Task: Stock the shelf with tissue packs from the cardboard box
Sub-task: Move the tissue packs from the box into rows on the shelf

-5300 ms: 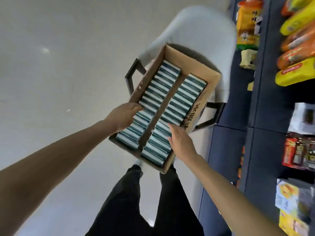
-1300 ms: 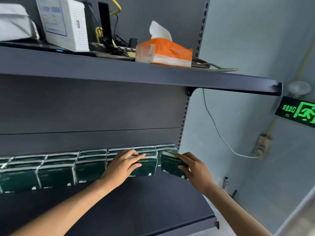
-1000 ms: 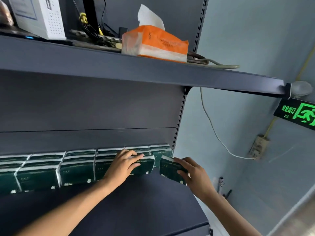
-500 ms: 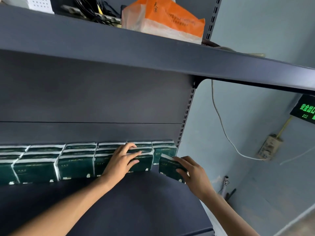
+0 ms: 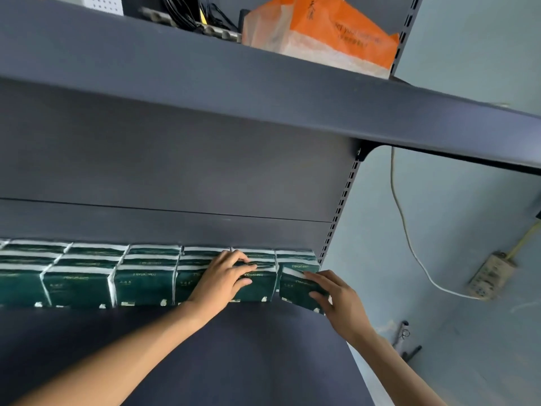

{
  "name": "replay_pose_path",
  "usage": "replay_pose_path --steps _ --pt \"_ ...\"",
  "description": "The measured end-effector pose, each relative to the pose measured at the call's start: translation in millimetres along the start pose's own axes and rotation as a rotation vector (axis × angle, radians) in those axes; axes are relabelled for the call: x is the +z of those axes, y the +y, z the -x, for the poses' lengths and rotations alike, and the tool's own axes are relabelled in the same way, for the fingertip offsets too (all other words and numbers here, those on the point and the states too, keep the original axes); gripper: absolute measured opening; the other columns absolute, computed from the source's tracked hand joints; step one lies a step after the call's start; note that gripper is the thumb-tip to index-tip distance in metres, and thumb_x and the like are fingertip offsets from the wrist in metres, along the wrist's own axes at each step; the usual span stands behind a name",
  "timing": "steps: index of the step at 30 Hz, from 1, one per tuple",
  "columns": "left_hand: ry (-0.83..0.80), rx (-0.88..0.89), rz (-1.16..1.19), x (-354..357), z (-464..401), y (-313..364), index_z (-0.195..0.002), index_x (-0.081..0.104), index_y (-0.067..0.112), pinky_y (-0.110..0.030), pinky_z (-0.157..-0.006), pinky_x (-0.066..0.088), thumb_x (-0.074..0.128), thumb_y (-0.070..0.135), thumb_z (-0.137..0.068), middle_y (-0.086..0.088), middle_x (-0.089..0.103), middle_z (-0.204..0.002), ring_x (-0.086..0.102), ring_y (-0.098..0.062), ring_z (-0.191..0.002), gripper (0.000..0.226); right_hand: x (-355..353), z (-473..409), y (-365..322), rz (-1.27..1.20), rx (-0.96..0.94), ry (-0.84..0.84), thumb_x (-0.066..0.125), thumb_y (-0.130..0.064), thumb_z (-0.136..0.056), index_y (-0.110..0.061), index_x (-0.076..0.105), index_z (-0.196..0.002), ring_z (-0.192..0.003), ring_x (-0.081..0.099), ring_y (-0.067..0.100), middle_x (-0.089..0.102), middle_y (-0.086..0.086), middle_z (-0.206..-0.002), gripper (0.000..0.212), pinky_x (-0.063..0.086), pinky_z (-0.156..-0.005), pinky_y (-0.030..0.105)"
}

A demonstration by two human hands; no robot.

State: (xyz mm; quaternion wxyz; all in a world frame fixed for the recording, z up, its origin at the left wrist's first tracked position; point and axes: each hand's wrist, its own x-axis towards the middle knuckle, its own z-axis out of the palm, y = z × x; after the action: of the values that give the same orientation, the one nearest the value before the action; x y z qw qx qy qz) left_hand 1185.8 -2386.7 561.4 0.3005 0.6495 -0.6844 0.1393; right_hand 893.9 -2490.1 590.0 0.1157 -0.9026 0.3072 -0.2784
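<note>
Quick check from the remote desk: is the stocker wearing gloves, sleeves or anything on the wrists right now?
No. The left hand and right hand are both bare, with no gloves, rings or watch showing. Both forearms are uncovered to the frame edge, so no sleeves are in view.

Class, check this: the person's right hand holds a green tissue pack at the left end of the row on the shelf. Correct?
Not quite. The head view shows the right hand holding the green tissue pack at the right end of the row, on the shelf.
</note>
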Motion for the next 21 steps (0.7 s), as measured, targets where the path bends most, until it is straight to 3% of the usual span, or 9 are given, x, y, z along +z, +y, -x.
replay_pose_path --steps 6,12,18,21 --pt "-0.002 -0.014 0.015 0.2 1.6 0.6 -0.123 0.07 0.027 -0.032 -0.099 0.046 0.071 0.036 -0.089 0.014 0.054 -0.116 0.051 -0.01 -0.106 0.035 17.8 -17.4 8.8 0.004 -0.029 0.049 0.068 -0.013 -0.09 -0.034 0.062 -0.128 -0.106 0.051 0.011 0.06 -0.018 -0.116 0.044 0.046 -0.091 0.026" --pt "-0.014 -0.029 0.022 -1.6 2.2 2.0 -0.125 0.069 0.028 -0.031 -0.1 0.045 0.069 0.037 -0.091 0.015 0.054 -0.117 0.051 -0.01 -0.108 0.036 37.7 -19.6 13.9 0.067 -0.043 0.145 0.071 -0.002 -0.085 -0.028 0.067 -0.124 -0.109 0.049 0.012 0.056 -0.015 -0.12 0.047 0.046 -0.092 0.027" --pt "-0.021 -0.028 0.012 -1.9 3.2 2.3 -0.127 0.068 0.028 -0.03 -0.1 0.046 0.067 0.037 -0.092 0.015 0.054 -0.118 0.051 -0.008 -0.109 0.035 45.1 -19.5 21.8 0.19 -0.052 0.173 0.075 -0.011 -0.084 -0.025 0.066 -0.125 -0.128 0.046 0.027 0.05 -0.002 -0.141 0.045 0.047 -0.101 0.039" --pt "-0.02 -0.033 0.004 -2.2 3.1 2.9 -0.126 0.068 0.029 -0.03 -0.1 0.046 0.068 0.037 -0.092 0.015 0.055 -0.118 0.051 -0.008 -0.109 0.036 46.9 -20.9 26.7 0.177 -0.071 0.152 0.076 -0.014 -0.084 -0.025 0.064 -0.128 -0.135 0.043 0.024 0.049 -0.007 -0.146 0.046 0.042 -0.107 0.038"
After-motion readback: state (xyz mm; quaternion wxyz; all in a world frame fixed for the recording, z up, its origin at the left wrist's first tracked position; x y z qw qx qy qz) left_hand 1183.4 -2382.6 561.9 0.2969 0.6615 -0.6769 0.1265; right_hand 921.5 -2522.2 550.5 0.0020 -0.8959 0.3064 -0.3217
